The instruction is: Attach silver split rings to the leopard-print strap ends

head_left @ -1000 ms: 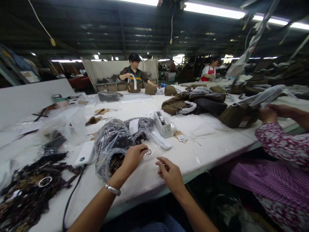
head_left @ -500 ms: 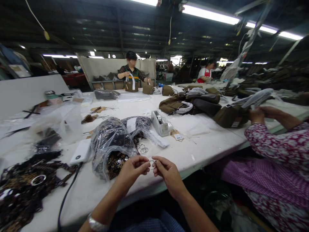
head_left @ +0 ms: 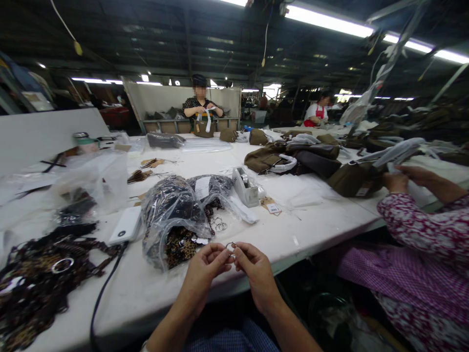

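A small metal ring [head_left: 230,245] is pinched between my two hands just above the table's front edge. My left hand [head_left: 210,264] is closed on its left side, thumb against fingers. From the right, my right hand [head_left: 252,264] grips the same ring between thumb and forefinger. Just beyond them several loose metal rings [head_left: 220,225] lie on the white table. To the left of these sits an open clear plastic bag [head_left: 170,205] holding leopard-print pieces.
A tape dispenser [head_left: 246,188] stands behind the rings, near a paper tag [head_left: 271,207]. At left are a white power bank [head_left: 125,225] with a black cable and a pile of dark straps [head_left: 40,283]. A co-worker's patterned sleeve [head_left: 421,215] and brown bags [head_left: 353,178] are at right.
My hands have drawn slightly closer together around the ring, which now shows above the fingertips. The view has shifted a little. Across the table, a co-worker's hands have come together at a bag's handle.
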Demonstrator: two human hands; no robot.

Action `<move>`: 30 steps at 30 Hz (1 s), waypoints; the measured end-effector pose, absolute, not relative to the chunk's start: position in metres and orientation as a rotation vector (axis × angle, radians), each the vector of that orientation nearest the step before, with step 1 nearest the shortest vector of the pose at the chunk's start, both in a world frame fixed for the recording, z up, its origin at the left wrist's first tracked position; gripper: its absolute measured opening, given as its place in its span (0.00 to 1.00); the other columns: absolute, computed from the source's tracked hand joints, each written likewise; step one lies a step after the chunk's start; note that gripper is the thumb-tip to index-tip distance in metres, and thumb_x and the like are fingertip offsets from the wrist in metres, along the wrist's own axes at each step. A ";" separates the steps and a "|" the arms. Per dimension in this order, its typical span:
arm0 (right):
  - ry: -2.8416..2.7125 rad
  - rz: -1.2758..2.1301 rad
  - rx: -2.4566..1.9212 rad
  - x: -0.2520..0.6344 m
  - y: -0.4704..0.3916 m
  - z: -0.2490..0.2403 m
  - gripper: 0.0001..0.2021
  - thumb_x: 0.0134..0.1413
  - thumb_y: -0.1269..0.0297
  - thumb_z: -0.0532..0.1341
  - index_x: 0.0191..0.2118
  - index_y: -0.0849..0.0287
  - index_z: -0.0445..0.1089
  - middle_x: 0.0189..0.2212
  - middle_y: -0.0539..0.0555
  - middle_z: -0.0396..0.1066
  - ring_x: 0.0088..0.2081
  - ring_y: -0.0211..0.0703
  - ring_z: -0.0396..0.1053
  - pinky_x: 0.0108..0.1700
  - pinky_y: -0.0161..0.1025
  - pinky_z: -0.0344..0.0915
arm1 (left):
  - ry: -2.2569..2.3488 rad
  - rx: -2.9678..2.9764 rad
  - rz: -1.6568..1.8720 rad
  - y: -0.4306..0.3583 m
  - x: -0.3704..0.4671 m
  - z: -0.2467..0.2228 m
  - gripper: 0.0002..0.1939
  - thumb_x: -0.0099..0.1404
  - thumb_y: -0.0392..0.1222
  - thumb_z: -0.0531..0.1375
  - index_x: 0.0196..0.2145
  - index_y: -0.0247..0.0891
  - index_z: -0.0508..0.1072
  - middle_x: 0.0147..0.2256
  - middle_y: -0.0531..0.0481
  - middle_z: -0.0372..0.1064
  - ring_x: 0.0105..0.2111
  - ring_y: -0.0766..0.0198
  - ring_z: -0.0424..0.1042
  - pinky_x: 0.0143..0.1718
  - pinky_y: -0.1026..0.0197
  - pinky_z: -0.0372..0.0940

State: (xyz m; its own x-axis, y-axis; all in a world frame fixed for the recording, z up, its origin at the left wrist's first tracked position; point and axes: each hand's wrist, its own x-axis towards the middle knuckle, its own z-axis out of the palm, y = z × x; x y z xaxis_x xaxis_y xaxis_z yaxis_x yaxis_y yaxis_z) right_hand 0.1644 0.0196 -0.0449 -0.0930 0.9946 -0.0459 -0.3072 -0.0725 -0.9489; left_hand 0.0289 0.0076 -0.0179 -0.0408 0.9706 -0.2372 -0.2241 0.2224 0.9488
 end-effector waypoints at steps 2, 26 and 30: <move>-1.051 1.355 -1.045 0.167 0.020 -0.046 0.14 0.55 0.53 0.65 0.38 0.60 0.76 0.31 0.52 0.74 0.30 0.39 0.68 0.33 0.34 0.66 | 1.227 0.999 1.133 0.009 0.020 -0.022 0.15 0.56 0.51 0.67 0.32 0.36 0.74 0.30 0.48 0.77 0.35 0.57 0.78 0.35 0.60 0.73; -1.294 1.441 -1.006 0.165 0.022 -0.066 0.16 0.60 0.49 0.58 0.37 0.59 0.68 0.23 0.48 0.70 0.19 0.34 0.68 0.23 0.31 0.64 | 1.926 2.671 0.376 0.065 -0.040 -0.033 0.10 0.65 0.33 0.59 0.43 0.39 0.77 0.44 0.45 0.75 0.44 0.53 0.70 0.43 0.55 0.64; -1.314 1.433 -0.997 0.163 0.021 -0.063 0.15 0.61 0.50 0.58 0.36 0.59 0.69 0.26 0.50 0.73 0.21 0.35 0.69 0.24 0.31 0.65 | 1.938 2.703 0.447 0.062 -0.042 -0.031 0.10 0.68 0.36 0.57 0.42 0.38 0.77 0.42 0.44 0.76 0.44 0.51 0.71 0.44 0.52 0.65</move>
